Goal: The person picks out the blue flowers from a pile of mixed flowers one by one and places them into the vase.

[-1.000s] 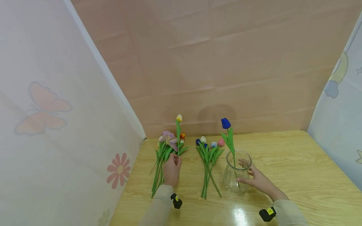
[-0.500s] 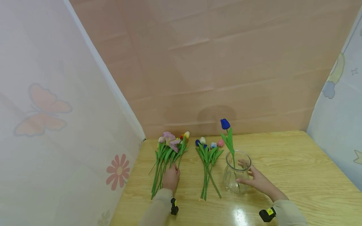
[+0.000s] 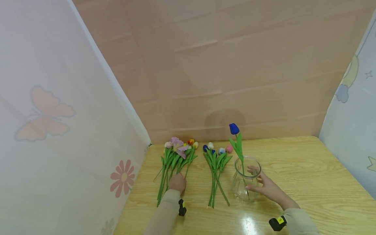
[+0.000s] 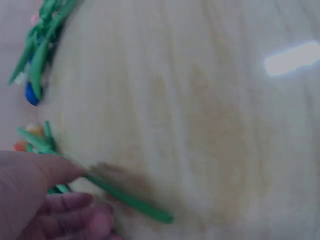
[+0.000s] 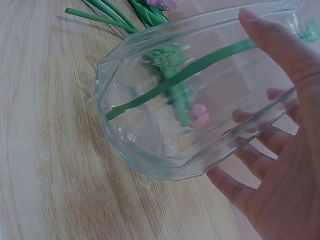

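Observation:
My left hand is low over the left bunch of artificial flowers. It pinches the green stem of a pale yellow-white tulip, whose head lies at that bunch's right side. In the left wrist view the tulip's stem sticks out past the thumb tip; the index finger is mostly hidden. My right hand grips a clear glass vase from the right, thumb in front and fingers behind. A single blue tulip leans inside the vase, its stem end at the bottom.
Between left hand and vase lies a second bunch of tulips, with blue, white and pink heads. The wooden table meets a brown backdrop behind. A pale printed curtain stands at the left, another at the right.
My left hand has lowered the yellow-white tulip from upright to lying by the left bunch, and drawn slightly nearer me. The right hand and vase have stayed put.

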Demonstrator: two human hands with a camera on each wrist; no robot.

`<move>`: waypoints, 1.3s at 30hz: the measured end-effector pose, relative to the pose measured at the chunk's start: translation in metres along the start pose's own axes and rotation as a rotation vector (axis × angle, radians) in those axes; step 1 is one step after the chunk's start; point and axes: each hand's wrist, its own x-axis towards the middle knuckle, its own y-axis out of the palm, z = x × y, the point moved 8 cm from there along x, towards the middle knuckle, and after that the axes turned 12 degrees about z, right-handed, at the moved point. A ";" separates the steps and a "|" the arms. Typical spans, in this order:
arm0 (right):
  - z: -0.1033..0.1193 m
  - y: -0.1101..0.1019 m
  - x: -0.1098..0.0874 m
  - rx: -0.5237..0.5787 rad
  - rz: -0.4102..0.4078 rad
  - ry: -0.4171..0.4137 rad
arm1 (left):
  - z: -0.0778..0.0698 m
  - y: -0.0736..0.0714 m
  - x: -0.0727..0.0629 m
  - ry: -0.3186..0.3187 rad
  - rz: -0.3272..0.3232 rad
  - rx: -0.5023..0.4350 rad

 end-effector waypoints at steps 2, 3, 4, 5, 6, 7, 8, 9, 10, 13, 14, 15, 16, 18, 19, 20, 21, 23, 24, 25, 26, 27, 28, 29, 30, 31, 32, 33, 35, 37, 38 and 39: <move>0.000 0.000 -0.001 0.000 0.005 0.010 | -0.008 -0.008 -0.003 -0.015 0.000 0.022; 0.000 0.000 -0.001 0.001 0.007 0.013 | -0.015 -0.013 -0.005 -0.005 -0.011 0.029; 0.000 -0.001 -0.002 0.003 0.009 0.017 | -0.023 -0.019 -0.008 -0.001 -0.015 0.034; 0.000 -0.001 -0.002 0.003 0.008 0.017 | -0.032 -0.024 -0.010 0.018 -0.021 0.029; 0.000 -0.002 -0.002 0.004 0.006 0.016 | -0.042 -0.028 -0.012 0.047 -0.025 0.017; 0.001 -0.002 -0.003 0.004 0.005 0.015 | -0.052 -0.029 -0.014 0.071 -0.016 0.012; 0.001 -0.002 -0.003 0.004 0.003 0.013 | -0.062 -0.028 -0.015 0.100 -0.011 -0.002; 0.001 -0.003 -0.003 0.002 0.002 0.011 | -0.072 -0.028 -0.017 0.130 -0.004 -0.023; 0.001 -0.003 -0.003 0.002 0.001 0.008 | -0.081 -0.024 -0.018 0.149 0.014 -0.042; 0.000 -0.002 -0.002 0.003 0.003 0.009 | -0.105 -0.009 -0.024 0.217 0.049 -0.108; 0.000 -0.002 -0.002 0.004 0.003 0.010 | -0.113 -0.005 -0.027 0.235 0.057 -0.132; -0.001 -0.002 -0.002 0.005 0.004 0.010 | -0.119 0.000 -0.029 0.249 0.071 -0.158; -0.001 -0.001 -0.002 0.006 0.004 0.010 | -0.124 0.007 -0.031 0.255 0.085 -0.171; -0.002 -0.001 -0.002 0.005 0.001 0.007 | -0.133 0.017 -0.036 0.266 0.093 -0.196; -0.002 -0.001 -0.002 0.003 -0.001 0.005 | -0.137 0.022 -0.038 0.259 0.100 -0.201; -0.002 -0.001 -0.002 0.003 -0.001 0.005 | -0.139 0.027 -0.040 0.248 0.102 -0.196; -0.002 -0.001 -0.001 0.003 0.000 0.004 | -0.141 0.032 -0.041 0.236 0.104 -0.189; -0.002 -0.001 -0.001 0.003 0.000 0.006 | -0.143 0.038 -0.042 0.210 0.086 -0.155; -0.003 -0.001 -0.001 0.003 0.002 0.008 | -0.144 0.040 -0.043 0.194 0.075 -0.136; -0.003 -0.001 -0.001 0.005 0.002 0.010 | -0.144 0.042 -0.043 0.180 0.059 -0.114; -0.003 -0.001 -0.002 0.008 0.002 0.013 | -0.145 0.042 -0.043 0.171 0.041 -0.097; -0.003 -0.001 -0.002 0.010 0.003 0.015 | -0.145 0.043 -0.043 0.162 0.024 -0.085; -0.003 -0.001 -0.002 0.012 0.002 0.018 | -0.145 0.042 -0.043 0.156 0.011 -0.081; -0.003 -0.001 -0.002 0.015 0.002 0.021 | -0.145 0.042 -0.043 0.150 0.003 -0.087; -0.003 -0.001 -0.002 0.019 0.005 0.024 | -0.145 0.042 -0.043 0.149 -0.001 -0.101; -0.004 -0.001 -0.001 0.022 0.007 0.029 | -0.144 0.041 -0.043 0.147 0.007 -0.129; -0.004 -0.001 -0.001 0.023 0.010 0.034 | -0.144 0.041 -0.043 0.147 0.018 -0.176; -0.004 0.000 -0.001 0.025 0.013 0.038 | -0.142 0.040 -0.043 0.144 0.031 -0.226; -0.004 0.000 -0.001 0.027 0.016 0.040 | -0.141 0.038 -0.042 0.148 0.069 -0.365; -0.004 0.000 -0.001 0.025 0.013 0.038 | -0.140 0.035 -0.039 0.154 0.106 -0.527; -0.004 0.000 -0.001 0.023 0.011 0.035 | -0.139 0.033 -0.037 0.155 0.119 -0.606; -0.003 0.000 0.000 0.021 0.010 0.032 | -0.139 0.031 -0.035 0.152 0.136 -0.678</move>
